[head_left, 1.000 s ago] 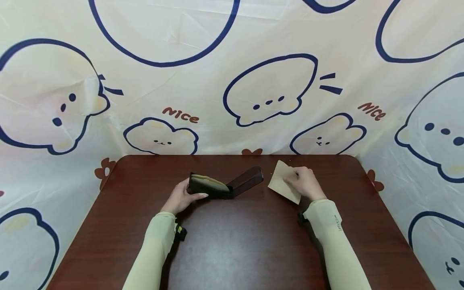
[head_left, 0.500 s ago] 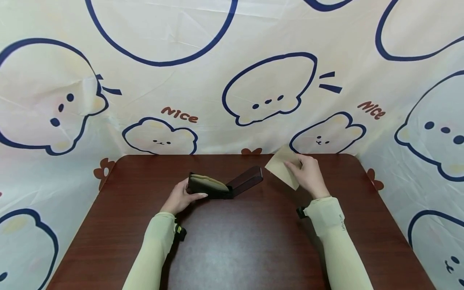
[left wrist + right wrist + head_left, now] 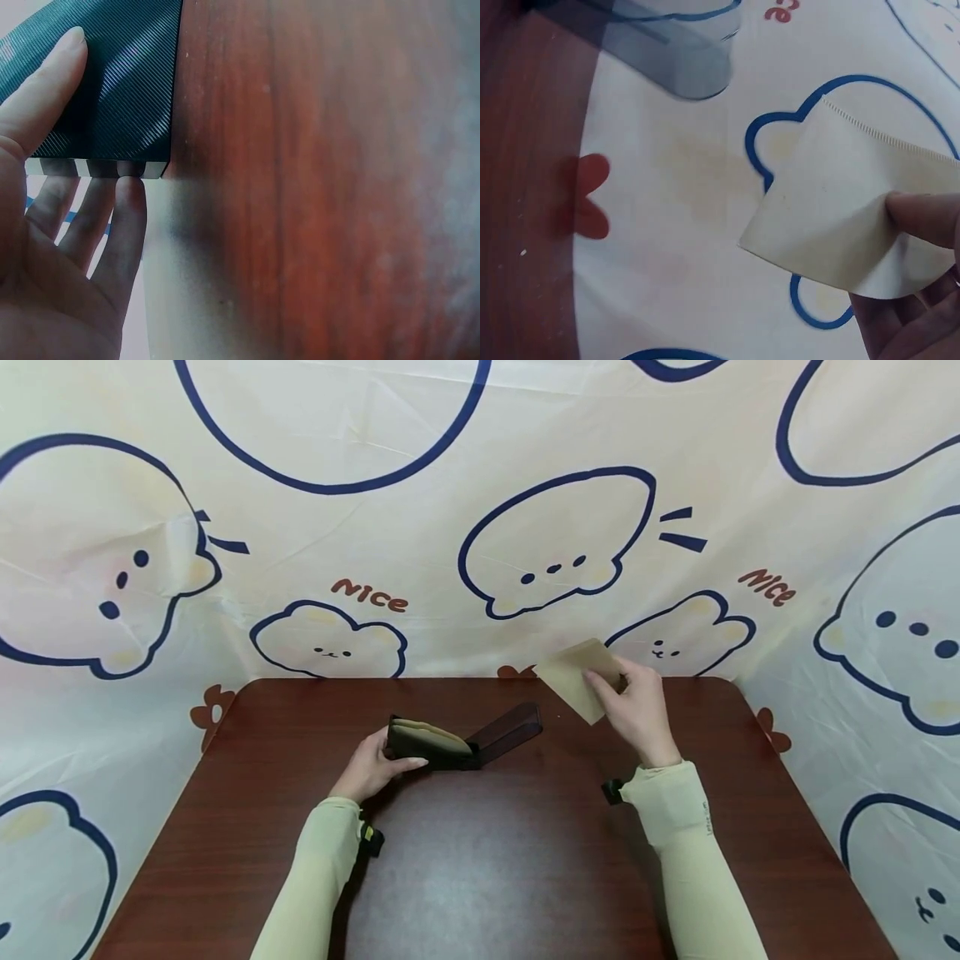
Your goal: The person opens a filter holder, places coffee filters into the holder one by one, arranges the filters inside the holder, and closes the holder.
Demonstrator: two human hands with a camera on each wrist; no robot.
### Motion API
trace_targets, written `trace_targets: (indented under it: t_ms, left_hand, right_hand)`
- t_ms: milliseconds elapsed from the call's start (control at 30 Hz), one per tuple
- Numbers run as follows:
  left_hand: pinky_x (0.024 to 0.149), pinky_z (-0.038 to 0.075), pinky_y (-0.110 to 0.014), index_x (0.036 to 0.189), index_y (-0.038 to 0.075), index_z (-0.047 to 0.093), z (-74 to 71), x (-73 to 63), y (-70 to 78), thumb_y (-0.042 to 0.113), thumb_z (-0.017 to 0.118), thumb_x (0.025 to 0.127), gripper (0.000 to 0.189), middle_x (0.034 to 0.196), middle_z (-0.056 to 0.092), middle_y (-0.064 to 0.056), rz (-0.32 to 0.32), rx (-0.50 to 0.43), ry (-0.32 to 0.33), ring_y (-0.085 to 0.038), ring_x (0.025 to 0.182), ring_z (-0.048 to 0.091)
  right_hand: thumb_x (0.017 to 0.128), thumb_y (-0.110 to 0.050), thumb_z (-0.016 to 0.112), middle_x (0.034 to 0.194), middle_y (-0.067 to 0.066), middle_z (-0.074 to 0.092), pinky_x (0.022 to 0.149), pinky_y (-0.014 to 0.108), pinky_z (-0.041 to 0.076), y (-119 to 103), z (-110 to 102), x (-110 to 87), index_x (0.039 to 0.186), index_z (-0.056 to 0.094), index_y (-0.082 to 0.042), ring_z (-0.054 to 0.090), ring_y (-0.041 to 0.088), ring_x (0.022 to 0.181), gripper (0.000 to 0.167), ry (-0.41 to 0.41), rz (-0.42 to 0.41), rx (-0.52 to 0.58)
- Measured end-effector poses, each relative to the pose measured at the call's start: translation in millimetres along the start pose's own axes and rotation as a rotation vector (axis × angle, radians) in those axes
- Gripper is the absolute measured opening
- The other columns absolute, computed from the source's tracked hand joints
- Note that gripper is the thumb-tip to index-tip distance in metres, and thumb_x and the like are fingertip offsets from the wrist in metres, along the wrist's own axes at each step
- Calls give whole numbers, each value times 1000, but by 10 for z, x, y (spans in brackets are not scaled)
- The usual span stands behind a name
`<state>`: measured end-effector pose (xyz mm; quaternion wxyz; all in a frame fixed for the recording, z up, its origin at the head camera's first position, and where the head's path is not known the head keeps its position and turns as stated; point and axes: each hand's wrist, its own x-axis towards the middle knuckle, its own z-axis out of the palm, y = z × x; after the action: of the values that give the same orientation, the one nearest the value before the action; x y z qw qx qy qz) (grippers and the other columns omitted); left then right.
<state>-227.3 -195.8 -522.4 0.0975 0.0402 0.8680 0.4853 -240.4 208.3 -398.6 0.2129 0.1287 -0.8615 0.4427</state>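
Observation:
On the left of the table, my left hand grips the end of a dark box, thumb on its ribbed front and fingers at its end. Upright tan paper coffee filters fill the box. Its see-through smoky lid is swung out to the right. My right hand pinches a single tan coffee filter between thumb and fingers, raised above the back table edge. In the right wrist view, this filter shows a crimped seam and bends slightly at the thumb.
The dark brown wooden table runs back to a white cloth with blue cartoon outlines, which also hangs at both sides. A wrist camera sits on the left wrist, another camera on the right.
My right hand has lifted the coffee filter up and slightly left, from low over the table to the level of the back edge. The left hand and box have stayed put.

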Motion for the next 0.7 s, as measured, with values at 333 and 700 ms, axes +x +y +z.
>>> trace_targets:
  t_ms: [333, 700]
  left_hand:
    - [79, 53, -33, 126, 17, 65, 6, -3, -6, 35, 87, 85, 50, 117, 70, -6, 9, 0, -1, -21, 93, 63]
    - [79, 53, -34, 126, 17, 65, -7, 9, -13, 33, 87, 85, 49, 116, 71, -7, 31, -4, -1, -20, 89, 65]
  right_hand:
    - [96, -15, 76, 105, 19, 77, 64, 22, 56, -226, 82, 44, 114, 77, -3, 74, 31, 81, 22, -38, -29, 51]
    - [95, -14, 77, 104, 17, 77, 65, 30, 57, -448, 227, 106, 109, 77, -1, 72, 27, 80, 19, -98, -74, 72]
